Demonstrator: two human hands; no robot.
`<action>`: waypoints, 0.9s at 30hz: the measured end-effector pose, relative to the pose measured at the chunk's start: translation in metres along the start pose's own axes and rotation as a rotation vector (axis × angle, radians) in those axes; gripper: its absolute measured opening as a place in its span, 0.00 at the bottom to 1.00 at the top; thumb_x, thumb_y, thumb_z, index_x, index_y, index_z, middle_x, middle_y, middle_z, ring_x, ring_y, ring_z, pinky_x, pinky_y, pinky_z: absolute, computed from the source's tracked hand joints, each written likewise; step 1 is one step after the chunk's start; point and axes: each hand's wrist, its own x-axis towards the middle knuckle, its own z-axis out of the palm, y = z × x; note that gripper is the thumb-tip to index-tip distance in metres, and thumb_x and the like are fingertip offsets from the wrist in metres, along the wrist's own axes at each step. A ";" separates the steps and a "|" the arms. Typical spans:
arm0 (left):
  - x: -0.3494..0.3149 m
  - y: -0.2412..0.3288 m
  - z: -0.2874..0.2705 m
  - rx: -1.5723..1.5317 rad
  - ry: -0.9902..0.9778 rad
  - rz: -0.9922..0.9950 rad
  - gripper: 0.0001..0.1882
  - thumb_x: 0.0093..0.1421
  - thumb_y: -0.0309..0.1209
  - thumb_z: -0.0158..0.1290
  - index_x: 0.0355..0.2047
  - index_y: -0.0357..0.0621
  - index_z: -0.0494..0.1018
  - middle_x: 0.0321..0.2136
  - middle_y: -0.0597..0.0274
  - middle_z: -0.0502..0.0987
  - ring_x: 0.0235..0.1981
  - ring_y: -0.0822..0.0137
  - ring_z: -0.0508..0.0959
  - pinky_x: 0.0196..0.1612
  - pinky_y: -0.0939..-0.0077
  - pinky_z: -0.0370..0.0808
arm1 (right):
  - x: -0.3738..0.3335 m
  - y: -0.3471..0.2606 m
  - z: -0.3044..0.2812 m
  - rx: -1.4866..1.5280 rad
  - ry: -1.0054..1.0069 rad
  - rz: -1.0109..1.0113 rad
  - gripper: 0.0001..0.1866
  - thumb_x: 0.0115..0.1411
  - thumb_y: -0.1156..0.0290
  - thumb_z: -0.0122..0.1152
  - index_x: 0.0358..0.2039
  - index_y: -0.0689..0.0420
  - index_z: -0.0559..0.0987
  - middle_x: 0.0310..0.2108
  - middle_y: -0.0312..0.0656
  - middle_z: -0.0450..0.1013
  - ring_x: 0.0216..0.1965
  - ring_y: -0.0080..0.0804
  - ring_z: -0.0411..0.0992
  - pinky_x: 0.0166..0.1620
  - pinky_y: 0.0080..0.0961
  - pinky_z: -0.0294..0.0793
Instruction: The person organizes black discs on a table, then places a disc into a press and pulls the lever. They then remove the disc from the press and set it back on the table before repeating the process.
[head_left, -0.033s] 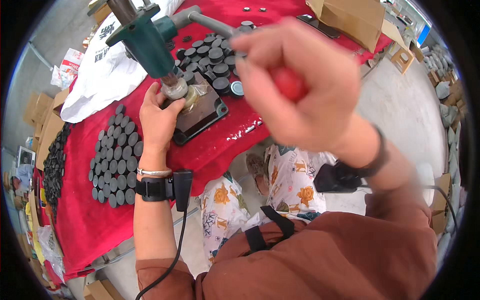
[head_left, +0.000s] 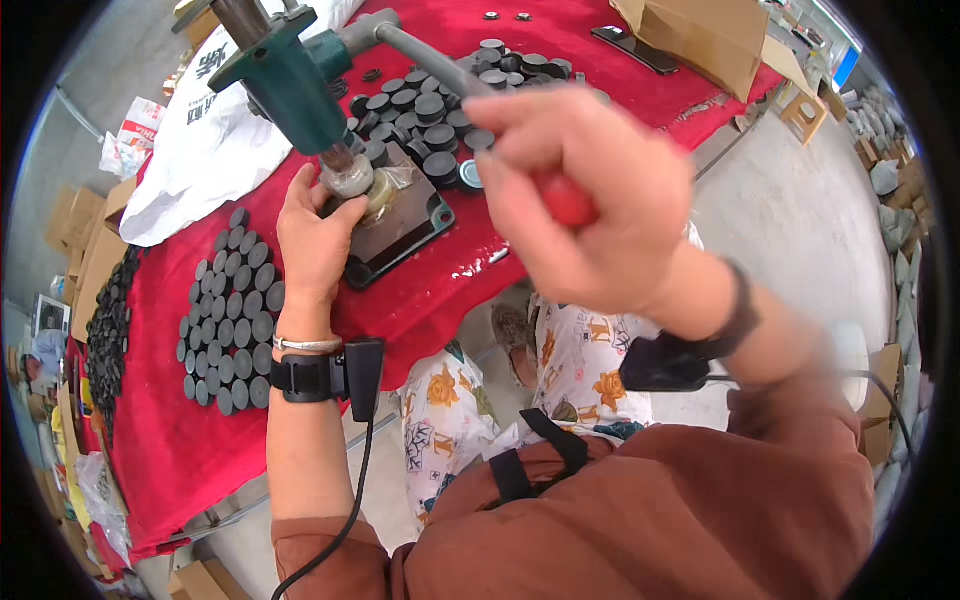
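Note:
A dark green hand press (head_left: 290,85) stands on the table with its ram lowered onto a whitish round pad (head_left: 350,178). My left hand (head_left: 318,235) is curled at the press base, thumb and fingers closed around the spot under the ram; what they pinch is hidden. Beside the pad, a yellowish taped round piece (head_left: 382,190) sits on the dark base plate (head_left: 400,235). My right hand (head_left: 600,200), slightly blurred, is wrapped around the red knob (head_left: 568,198) of the press's grey lever (head_left: 430,58).
Grey-black round discs (head_left: 235,310) lie in rows at the left. More loose black discs (head_left: 430,105) are heaped behind the press, near a silver-rimmed one (head_left: 470,175). A phone (head_left: 635,50) and a cardboard box (head_left: 700,40) are at the far right, a white sack (head_left: 210,160) at the far left.
My right hand has moved a little left and down, and the lever has swung lower with it. My left hand has stayed in place.

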 end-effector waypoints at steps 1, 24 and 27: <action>-0.001 0.002 0.001 -0.038 0.003 0.013 0.41 0.49 0.25 0.59 0.61 0.22 0.54 0.49 0.42 0.75 0.49 0.63 0.75 0.53 0.74 0.70 | -0.008 0.003 0.009 0.031 0.099 -0.010 0.06 0.47 0.83 0.62 0.26 0.61 0.75 0.28 0.46 0.75 0.25 0.31 0.75 0.25 0.23 0.73; -0.010 0.000 -0.002 0.323 0.077 0.124 0.38 0.53 0.33 0.59 0.60 0.24 0.57 0.53 0.38 0.71 0.56 0.48 0.70 0.58 0.65 0.66 | 0.026 0.014 -0.013 -0.035 -0.066 -0.094 0.06 0.49 0.81 0.64 0.28 0.61 0.75 0.27 0.42 0.77 0.24 0.27 0.74 0.31 0.20 0.73; -0.031 0.007 0.003 0.785 0.109 0.212 0.38 0.56 0.42 0.57 0.58 0.24 0.60 0.56 0.35 0.67 0.60 0.42 0.65 0.62 0.58 0.61 | 0.098 0.028 -0.002 -0.234 -0.029 0.010 0.03 0.49 0.72 0.61 0.25 0.57 0.77 0.20 0.44 0.72 0.21 0.41 0.74 0.26 0.32 0.73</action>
